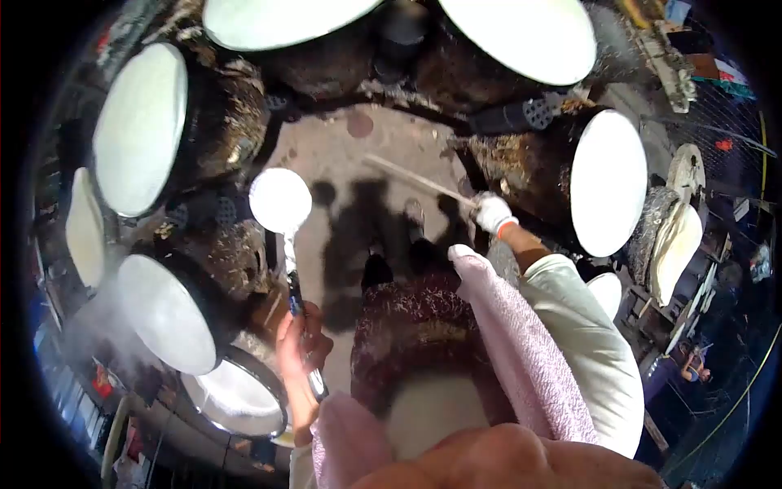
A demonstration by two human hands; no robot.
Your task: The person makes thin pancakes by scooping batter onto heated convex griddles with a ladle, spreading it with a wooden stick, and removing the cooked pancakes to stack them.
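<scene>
My bare left hand [302,341] is closed around the handle of a ladle [280,201]. The ladle's round bowl is white and points away from me. My right hand [493,213] wears a white glove with an orange cuff. Its fingers are closed on a thin wooden stick [415,177], which reaches toward the left over the ground. To the right of that hand stands a dark, crusted round stove topped by a white disc [609,183]. Below and left of the ladle, a white-covered round top [167,314] gives off steam.
More white-topped stoves curve around me, with one white disc [140,130] at left and others ahead. A pot [234,399] with white contents stands at lower left. Pale flat rounds [677,253] are stacked at right. A pink towel [529,342] hangs over my front.
</scene>
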